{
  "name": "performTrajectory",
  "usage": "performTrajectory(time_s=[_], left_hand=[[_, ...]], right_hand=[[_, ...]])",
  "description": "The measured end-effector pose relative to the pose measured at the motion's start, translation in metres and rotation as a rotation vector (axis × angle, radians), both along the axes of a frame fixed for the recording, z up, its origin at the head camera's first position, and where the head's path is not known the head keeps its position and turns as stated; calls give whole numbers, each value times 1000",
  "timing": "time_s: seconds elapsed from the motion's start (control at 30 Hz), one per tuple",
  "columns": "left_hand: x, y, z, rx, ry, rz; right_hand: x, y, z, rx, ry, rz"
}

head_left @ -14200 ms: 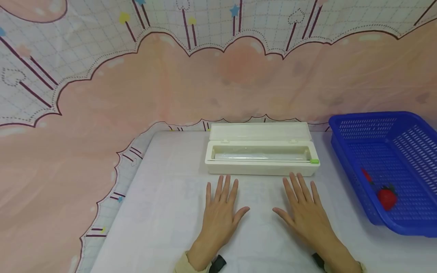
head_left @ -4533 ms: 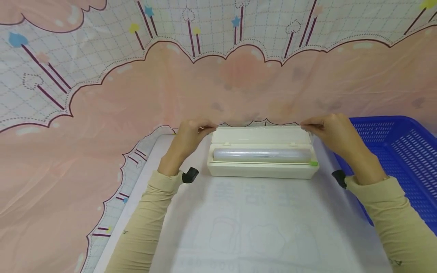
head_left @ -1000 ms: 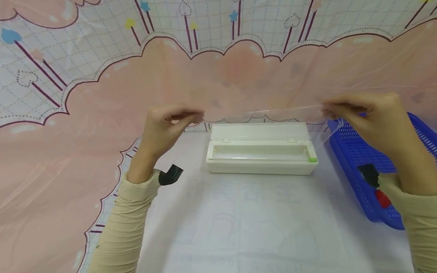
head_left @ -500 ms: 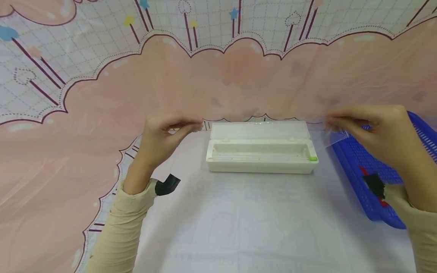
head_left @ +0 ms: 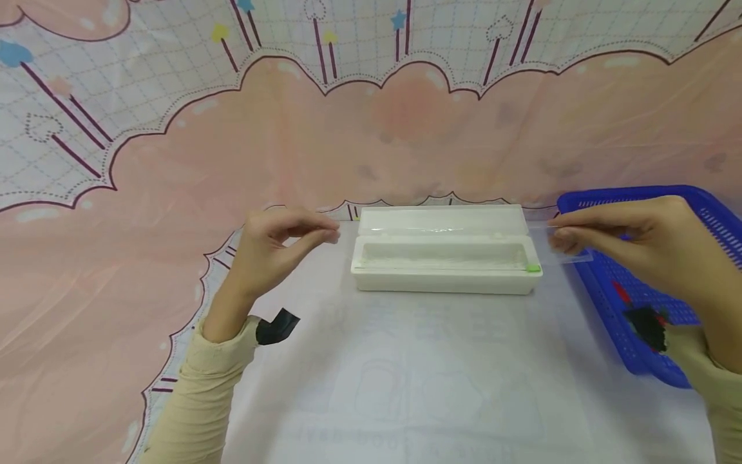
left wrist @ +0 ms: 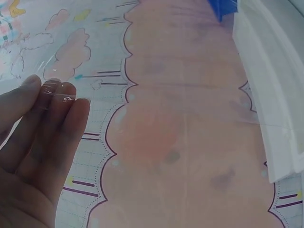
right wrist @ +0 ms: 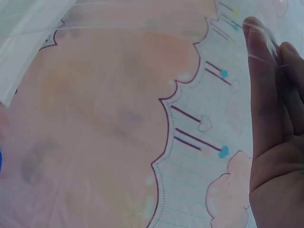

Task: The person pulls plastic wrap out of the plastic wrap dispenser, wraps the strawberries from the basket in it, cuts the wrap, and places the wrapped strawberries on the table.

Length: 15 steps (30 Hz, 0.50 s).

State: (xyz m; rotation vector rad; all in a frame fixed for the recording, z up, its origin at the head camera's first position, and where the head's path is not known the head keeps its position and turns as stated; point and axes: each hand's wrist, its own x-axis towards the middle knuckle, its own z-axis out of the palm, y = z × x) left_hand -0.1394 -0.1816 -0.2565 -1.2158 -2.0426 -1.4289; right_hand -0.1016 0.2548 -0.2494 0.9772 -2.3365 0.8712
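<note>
l hand (head_left: 263, 254) lowered; its film (left wrist: 61, 97) pinch clear only in l-wrist cam

White table (head_left: 406, 386), perhaps cloth-covered, faintly printed; on it, open white box (head_left: 446, 283), blue basket (head_left: 603, 303) at right.

I make out a pale beige left sleeve (head_left: 194, 399), finely creased, ending in a plain wide cuff (head_left: 225, 343) with an angular black flap (head_left: 277, 327) jutting rightward. My right sleeve (head_left: 719, 388) matches in beige, a black patch (head_left: 648, 327) at its end.
</note>
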Motion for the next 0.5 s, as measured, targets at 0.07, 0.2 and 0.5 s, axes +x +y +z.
performTrajectory(time_s=[0.07,0.2,0.5], left_hand=[[2,-2,-3,9,-33,-13],[6,-5,-8,-12,-93,-11],[12,-7,-12,-43,-198,-87]], right_hand=[[0,1,-2,0,-6,44],[4,4,-5,24,-27,79],[12,6,-14,33,-208,106]])
